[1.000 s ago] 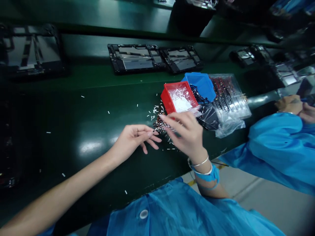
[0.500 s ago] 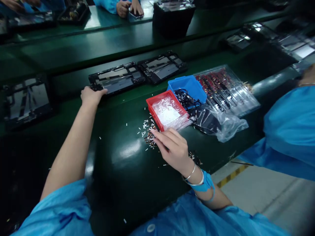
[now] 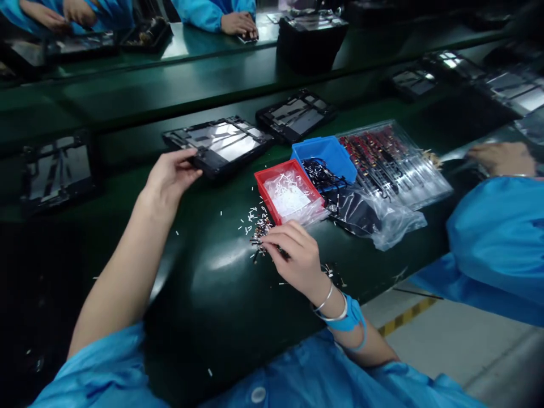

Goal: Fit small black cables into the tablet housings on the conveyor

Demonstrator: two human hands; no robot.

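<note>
My left hand reaches out and grips the near left corner of a black tablet frame lying on the green belt. My right hand rests on the green table with its fingers curled over a small pile of dark and white bits; what they pinch is too small to make out. Just beyond that hand sits a red bin lined with clear plastic and holding white bits.
A blue bin with black wires stands behind the red one, beside clear bags of red and black parts. More black frames lie along the belt. A co-worker's blue sleeve is at right; other people's hands work across the line.
The frame under my left hand has come closer to me and turned. My right hand's fingers have curled in over the pile.
</note>
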